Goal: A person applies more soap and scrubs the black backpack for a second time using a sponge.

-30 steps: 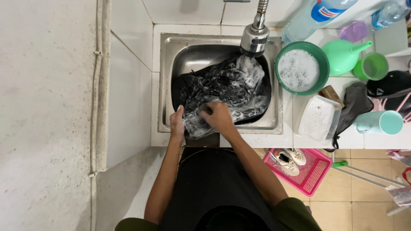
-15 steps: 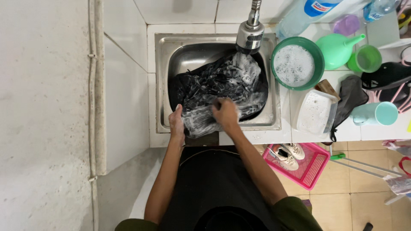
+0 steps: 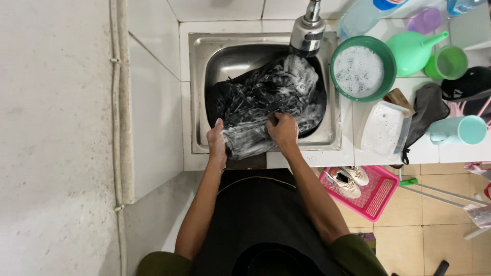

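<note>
A dark, soapy garment [image 3: 266,97] fills the steel sink [image 3: 199,92] under the tap [image 3: 307,30]. My left hand [image 3: 217,140] grips the garment's near left edge at the sink's front rim. My right hand [image 3: 283,129] is closed on a bunched, foam-covered fold of the same garment near the middle front. Foam covers the cloth between both hands.
A green basin [image 3: 363,69] of suds, a green watering jug [image 3: 417,46], a green cup [image 3: 452,62], a white tub [image 3: 383,128] and a teal cup [image 3: 463,130] stand on the tiled counter to the right. A pink basket with shoes [image 3: 365,186] sits on the floor. A wall stands on the left.
My right hand has shifted slightly along the garment's front fold, and the view has tilted a little. My left hand stays at the sink's front rim.
</note>
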